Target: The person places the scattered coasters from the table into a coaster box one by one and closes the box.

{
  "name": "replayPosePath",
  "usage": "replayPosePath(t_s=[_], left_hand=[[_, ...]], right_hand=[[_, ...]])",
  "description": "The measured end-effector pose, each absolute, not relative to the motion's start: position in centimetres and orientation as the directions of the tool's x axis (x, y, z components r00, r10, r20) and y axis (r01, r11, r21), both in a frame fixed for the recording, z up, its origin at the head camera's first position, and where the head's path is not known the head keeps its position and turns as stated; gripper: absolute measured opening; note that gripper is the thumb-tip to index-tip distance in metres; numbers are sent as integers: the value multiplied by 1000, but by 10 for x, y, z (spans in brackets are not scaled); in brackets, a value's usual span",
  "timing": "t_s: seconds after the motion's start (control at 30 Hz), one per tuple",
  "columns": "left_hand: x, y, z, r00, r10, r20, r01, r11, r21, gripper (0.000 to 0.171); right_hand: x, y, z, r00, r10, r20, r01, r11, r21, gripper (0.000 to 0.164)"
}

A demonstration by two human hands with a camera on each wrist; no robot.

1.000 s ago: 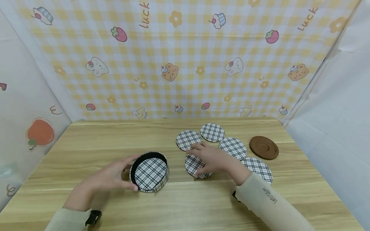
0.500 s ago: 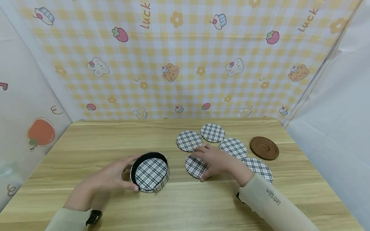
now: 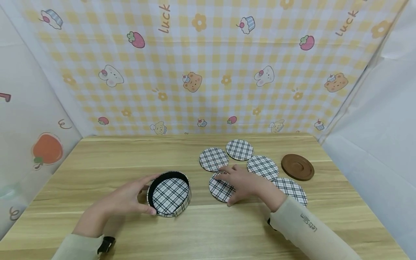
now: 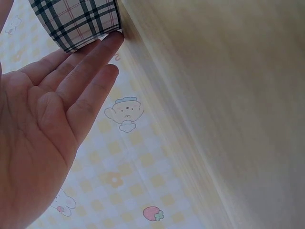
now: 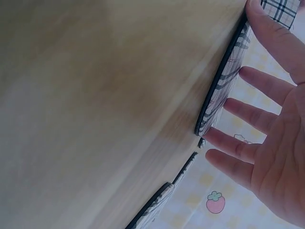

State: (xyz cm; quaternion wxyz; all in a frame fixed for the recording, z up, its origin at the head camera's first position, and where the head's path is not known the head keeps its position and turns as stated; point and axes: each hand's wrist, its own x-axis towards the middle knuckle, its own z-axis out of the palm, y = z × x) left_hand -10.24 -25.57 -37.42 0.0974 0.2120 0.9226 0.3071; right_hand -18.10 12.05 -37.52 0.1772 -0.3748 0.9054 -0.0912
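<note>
A: Which step is in hand?
B: Apparently the taking-up of one plaid coaster (image 3: pixel 221 190), flat on the tabletop (image 3: pixel 123 155) just below and right of the head view's centre. The right hand (image 3: pixel 245 182) is spread over it, unclosed, fingers extended and touching it; the left hand (image 3: pixel 126 196) holds the round plaid holder (image 3: pixel 183 204), left of centre, between thumb and fingers
A: What would the next move call for?
B: Most likely a grip on opposite edges, since so thin a disc offers little to pinch, with the holder kept steady
A: And the materials?
B: The coaster is white with black checks and a dark edge, probably leatherette. The holder repeats the plaid outside a black lining; whether the plaid within is its floor or another coaster cannot be told. Four matching coasters (image 3: pixel 239 150) and a ringed brown disc (image 3: pixel 297 167), seemingly wood, occupy the frame's right half
</note>
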Motion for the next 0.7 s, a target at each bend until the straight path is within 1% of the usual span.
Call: replayPosePath(t_s=[0.27, 0.47, 0.7], left_hand=[[-103, -256, -373, -883, 467, -35, 349, 707, 615, 114], [-102, -256, -373, -887, 459, -49, 336, 714, 615, 115], [-102, -255, -373, -888, 456, -55, 328, 714, 619, 115]], right_hand=[[-178, 123, -374, -660, -707, -253, -636, 705, -313, 82], [-178, 125, -373, -650, -717, -252, -635, 695, -338, 83], [-180, 127, -374, -636, -734, -238, -661, 677, -323, 82]])
